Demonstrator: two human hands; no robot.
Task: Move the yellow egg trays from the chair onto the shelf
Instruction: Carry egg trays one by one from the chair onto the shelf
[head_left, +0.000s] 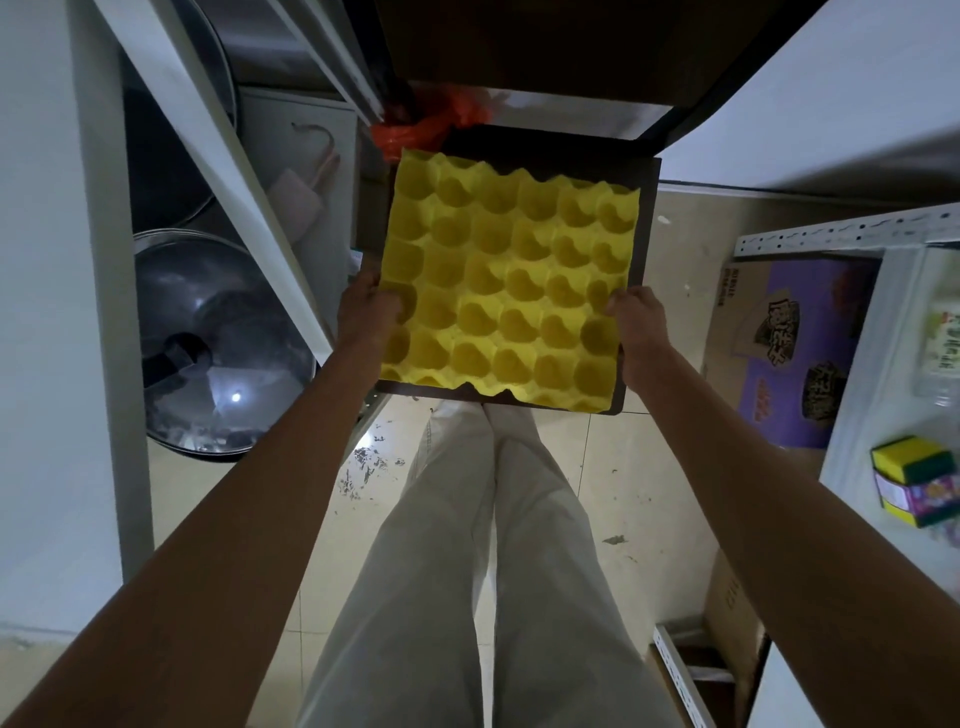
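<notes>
A yellow egg tray (506, 280) with several empty cups lies flat over a dark brown chair seat (641, 218), straight ahead of me. My left hand (366, 312) grips the tray's left edge, thumb on top. My right hand (641, 325) grips its right edge the same way. Whether more trays lie stacked under it is hidden. The dark chair back (519, 47) rises beyond the seat. A white metal shelf (883, 231) with a perforated rail stands to my right.
On the left a white rack post (218, 156) runs diagonally past large steel pots and a glass lid (223, 343). An orange plastic bag (421, 130) sits behind the chair. A purple carton (795, 343) lies under the right shelf, which holds sponges (917, 480). My legs stand on a tiled floor.
</notes>
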